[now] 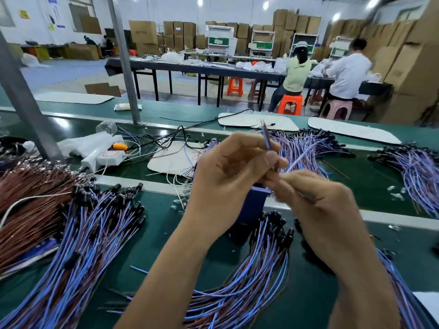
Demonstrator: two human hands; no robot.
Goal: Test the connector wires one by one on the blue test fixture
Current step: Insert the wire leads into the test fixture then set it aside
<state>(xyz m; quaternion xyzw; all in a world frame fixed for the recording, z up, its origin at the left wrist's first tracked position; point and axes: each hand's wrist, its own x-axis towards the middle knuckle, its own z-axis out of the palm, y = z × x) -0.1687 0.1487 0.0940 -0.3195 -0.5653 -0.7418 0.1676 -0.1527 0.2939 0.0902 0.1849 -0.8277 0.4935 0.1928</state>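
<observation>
Head view, the only view supplied: both hands are raised at the centre of the frame above the green bench. The left hand has its fingers curled together, pinching one blue-and-purple connector wire, whose free end stands up just above the thumb. The right hand is blurred; it appears closed on the lower part of the same wire, but the exact grip cannot be confirmed. The blue test fixture sits directly below and behind the hands, centre frame, mostly hidden by them; its socket is not visible. Loose bundles of similar wires lie close by: one bundle at lower left, another bundle at lower centre just beside the fixture, and further wires at centre right. A brown wire heap occupies the left edge. Risks, as judged: with the fixture obscured, the connector may be offered askew and miss or strain the contacts. The wire is thin and held only at the fingertips, so it could slip or kink under pressure. With several look-alike bundles close together and no visible divider, a tested piece could be dropped among untested ones, or the reverse. The bundle touching the fixture's base may snag the hands as they descend.
</observation>
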